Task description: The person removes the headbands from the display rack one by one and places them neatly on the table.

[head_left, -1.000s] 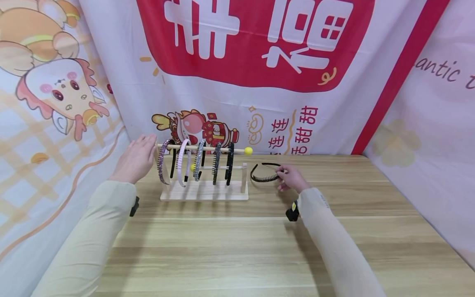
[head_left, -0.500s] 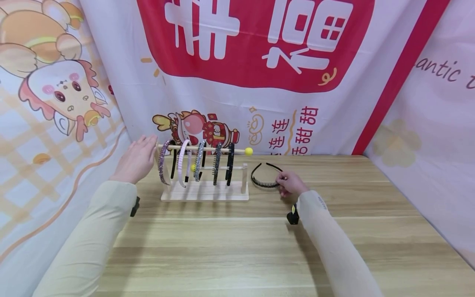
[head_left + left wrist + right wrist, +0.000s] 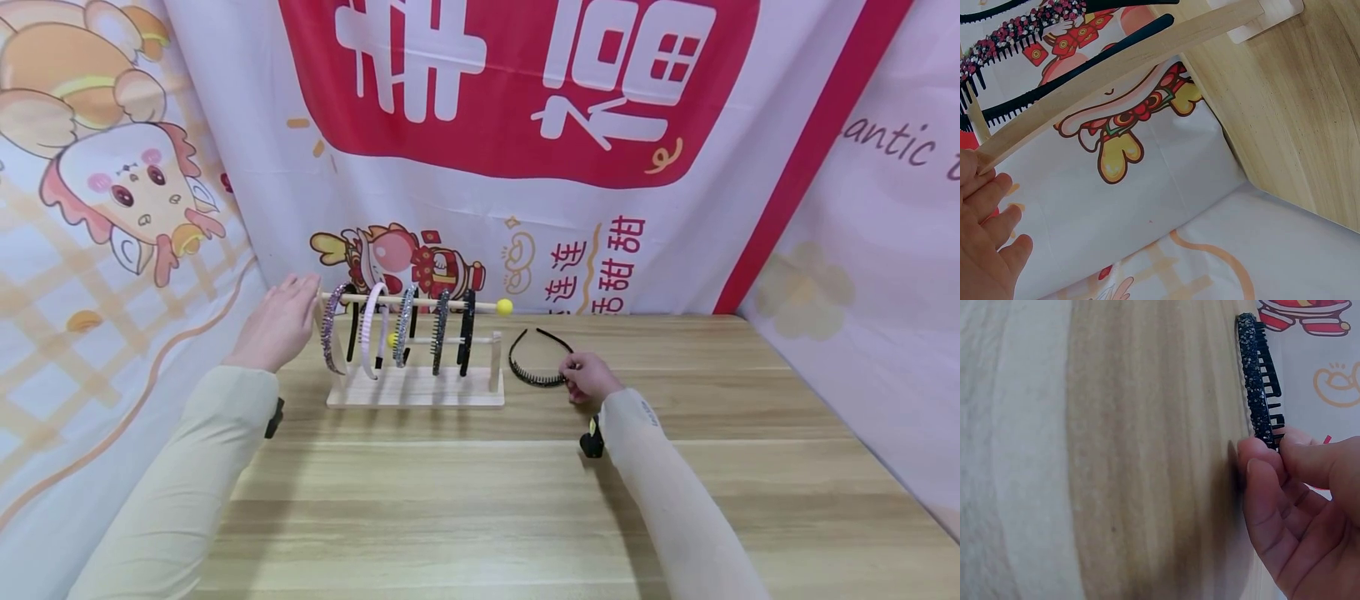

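Note:
My right hand (image 3: 589, 377) pinches a black toothed headband (image 3: 537, 381) by one side, just right of the wooden rack. In the right wrist view its band (image 3: 1256, 381) glitters with dark stones, and thumb and fingertips close on its end. In the head view, the headband's two tips point to the back. My left hand (image 3: 277, 323) rests with fairly straight fingers at the top of the rack's left post (image 3: 1085, 97). Several headbands hang on the rack's upper bar: a purple jewelled one (image 3: 329, 333), a pale pink one (image 3: 367, 333), a silver one (image 3: 402, 329) and dark ones (image 3: 467, 333).
The rack's pale base (image 3: 420, 394) stands on the wood-grain table (image 3: 450, 500). Yellow balls cap its upper bar (image 3: 505, 307) and lower bar. Printed cloths (image 3: 487, 125) hang behind and along both sides.
The right hand has shifted slightly toward the front with the headband, which has turned so its tips point to the back. The left hand stays at the post.

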Action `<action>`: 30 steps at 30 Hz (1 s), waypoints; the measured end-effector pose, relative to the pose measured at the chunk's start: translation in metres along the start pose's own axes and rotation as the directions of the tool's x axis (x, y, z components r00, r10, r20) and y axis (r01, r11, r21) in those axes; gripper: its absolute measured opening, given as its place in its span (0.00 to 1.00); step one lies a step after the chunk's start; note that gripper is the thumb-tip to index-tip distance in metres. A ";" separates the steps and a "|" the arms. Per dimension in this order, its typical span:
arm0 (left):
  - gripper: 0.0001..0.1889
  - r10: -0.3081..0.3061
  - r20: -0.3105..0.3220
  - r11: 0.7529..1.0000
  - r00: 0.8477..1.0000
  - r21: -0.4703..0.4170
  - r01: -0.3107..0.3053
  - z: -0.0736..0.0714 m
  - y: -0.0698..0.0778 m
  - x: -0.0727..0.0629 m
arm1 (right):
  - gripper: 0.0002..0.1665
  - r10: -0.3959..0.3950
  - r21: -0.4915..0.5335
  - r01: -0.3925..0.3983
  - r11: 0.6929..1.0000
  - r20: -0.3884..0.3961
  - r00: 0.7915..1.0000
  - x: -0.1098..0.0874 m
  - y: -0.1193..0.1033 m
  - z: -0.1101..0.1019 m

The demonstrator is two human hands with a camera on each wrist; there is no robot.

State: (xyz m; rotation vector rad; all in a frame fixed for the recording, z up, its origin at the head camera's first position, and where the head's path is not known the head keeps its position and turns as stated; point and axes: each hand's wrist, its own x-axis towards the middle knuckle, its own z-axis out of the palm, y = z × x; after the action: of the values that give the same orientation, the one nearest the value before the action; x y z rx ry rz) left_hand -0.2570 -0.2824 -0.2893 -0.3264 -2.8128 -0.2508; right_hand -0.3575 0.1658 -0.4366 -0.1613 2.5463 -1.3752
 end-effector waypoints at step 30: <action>0.25 -0.004 -0.008 1.000 1.000 0.002 0.004 -0.001 0.002 -0.001 | 0.18 -0.088 -0.049 0.088 0.995 -0.007 0.996 -0.001 -0.034 -0.029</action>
State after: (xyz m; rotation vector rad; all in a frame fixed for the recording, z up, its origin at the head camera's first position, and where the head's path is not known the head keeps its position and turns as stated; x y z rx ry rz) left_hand -0.2554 -0.2809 -0.2888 -0.3190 -2.8055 -0.2500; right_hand -0.3648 0.1708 -0.3930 -0.2796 2.6099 -1.3484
